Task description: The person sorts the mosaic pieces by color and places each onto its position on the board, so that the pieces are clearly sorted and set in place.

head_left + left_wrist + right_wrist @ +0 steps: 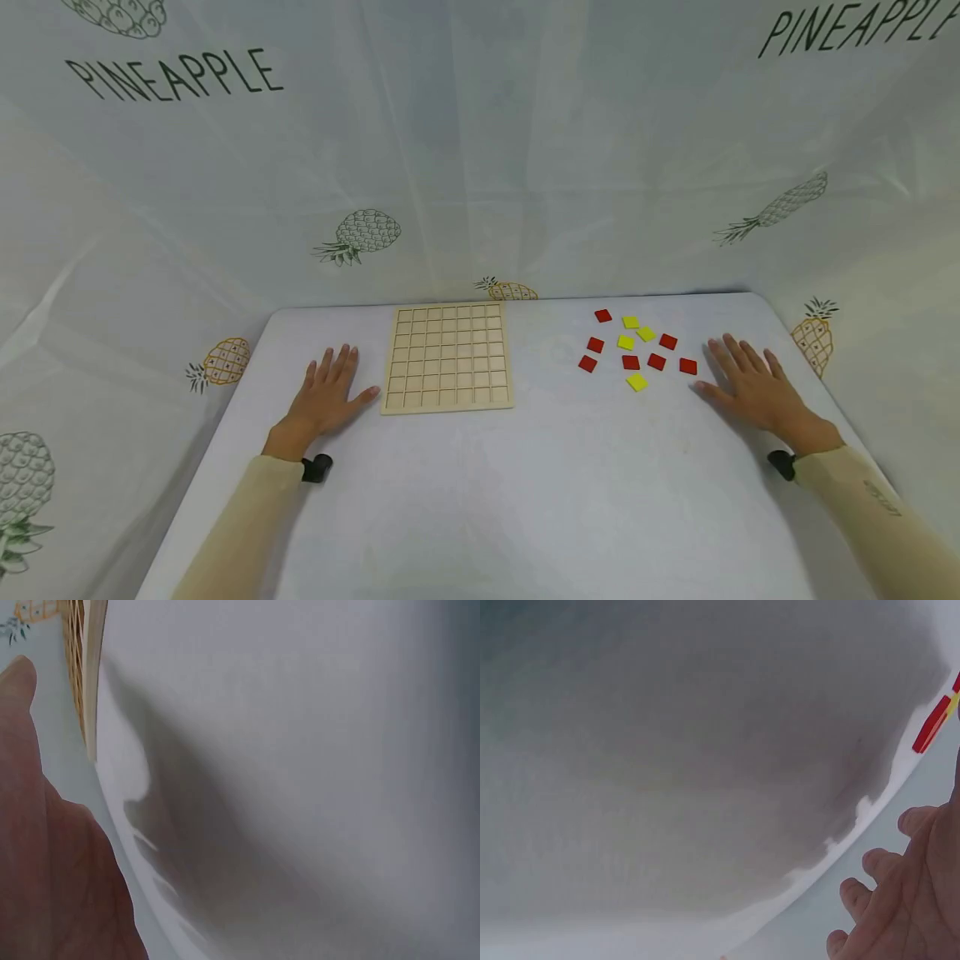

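Observation:
My left hand (322,402) is just left of a pale wooden grid board (448,354), fingers spread and holding nothing. Its thumb points toward the board's left edge, a small gap apart. On the right, my right hand (761,398) is also spread and holds nothing. Beside its fingertips lie several small square tiles, some red (687,366) and some yellow (637,382), scattered flat. In the left wrist view, part of the board (91,682) shows past the hand. A red tile (931,724) appears at the right edge of the right wrist view.
Everything lies on a white table (480,500) with rounded far corners. Behind it and at both sides hangs a pale curtain (525,167) printed with pineapples and lettering. A small black device (318,468) is strapped at the left wrist, another (782,464) at the right.

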Tool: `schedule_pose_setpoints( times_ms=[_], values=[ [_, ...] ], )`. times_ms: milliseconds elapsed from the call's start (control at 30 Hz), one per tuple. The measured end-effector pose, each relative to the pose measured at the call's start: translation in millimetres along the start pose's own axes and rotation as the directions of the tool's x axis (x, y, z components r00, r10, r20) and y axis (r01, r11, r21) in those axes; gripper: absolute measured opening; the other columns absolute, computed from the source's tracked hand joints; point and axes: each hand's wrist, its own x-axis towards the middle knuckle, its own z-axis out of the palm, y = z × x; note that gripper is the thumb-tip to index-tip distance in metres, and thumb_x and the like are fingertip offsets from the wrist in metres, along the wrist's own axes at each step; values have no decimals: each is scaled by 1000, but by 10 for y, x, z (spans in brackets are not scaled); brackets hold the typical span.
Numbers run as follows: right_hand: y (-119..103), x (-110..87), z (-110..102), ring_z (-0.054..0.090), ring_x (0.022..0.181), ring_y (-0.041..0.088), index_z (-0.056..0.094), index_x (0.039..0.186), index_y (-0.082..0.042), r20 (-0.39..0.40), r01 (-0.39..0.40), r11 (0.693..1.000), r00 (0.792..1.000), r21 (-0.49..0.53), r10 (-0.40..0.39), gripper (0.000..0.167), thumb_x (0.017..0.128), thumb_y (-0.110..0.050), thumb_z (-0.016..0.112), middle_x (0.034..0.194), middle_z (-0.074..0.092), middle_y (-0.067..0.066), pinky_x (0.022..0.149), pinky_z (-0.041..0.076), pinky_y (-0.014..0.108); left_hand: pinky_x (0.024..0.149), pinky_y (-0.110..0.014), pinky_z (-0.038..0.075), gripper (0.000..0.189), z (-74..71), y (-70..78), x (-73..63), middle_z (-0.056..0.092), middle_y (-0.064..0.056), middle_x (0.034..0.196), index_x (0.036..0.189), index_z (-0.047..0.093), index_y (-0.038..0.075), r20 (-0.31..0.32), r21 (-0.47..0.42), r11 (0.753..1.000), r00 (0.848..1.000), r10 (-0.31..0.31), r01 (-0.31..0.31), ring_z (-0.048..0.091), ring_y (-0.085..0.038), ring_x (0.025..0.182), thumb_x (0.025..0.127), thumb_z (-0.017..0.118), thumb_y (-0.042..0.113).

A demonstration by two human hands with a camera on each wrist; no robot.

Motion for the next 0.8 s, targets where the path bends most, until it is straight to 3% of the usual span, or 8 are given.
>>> schedule_pose_setpoints(
  times_ms=[167,300,533,800],
  values=[
    [-72,7,-5,17,151,60,12,169,-5,15,5,1000,1000,-6,-5,89,106,-51,56,166,20,36,124,-2,73,127,-65,-6,99,42,100,-12,6,-27,175,167,12,-5,-5,-45,998,999,47,-48,-1,-50,161,105,49,63],
    [-135,23,-17,21,151,59,19,167,-3,29,9,1000,1000,-25,-9,87,105,-48,59,166,24,35,124,3,74,128,-64,-5,104,98,146,-3,7,-26,175,168,12,-3,11,-41,997,998,65,-64,-1,-49,161,103,43,72],
    [-257,74,-24,28,148,58,33,162,1,33,36,996,999,-84,-33,78,104,-41,64,163,32,34,122,13,74,127,-64,-4,100,132,263,2,6,-25,175,167,12,-3,48,-49,997,997,63,-60,-1,-49,161,104,53,62],
    [-349,104,-20,41,141,54,48,152,4,-22,99,987,994,-125,-103,65,101,-29,71,154,46,34,115,29,75,128,-64,-2,100,190,297,-12,3,-24,176,168,10,-1,80,-3,999,996,50,-50,-1,-48,162,104,49,65]
  ],
)
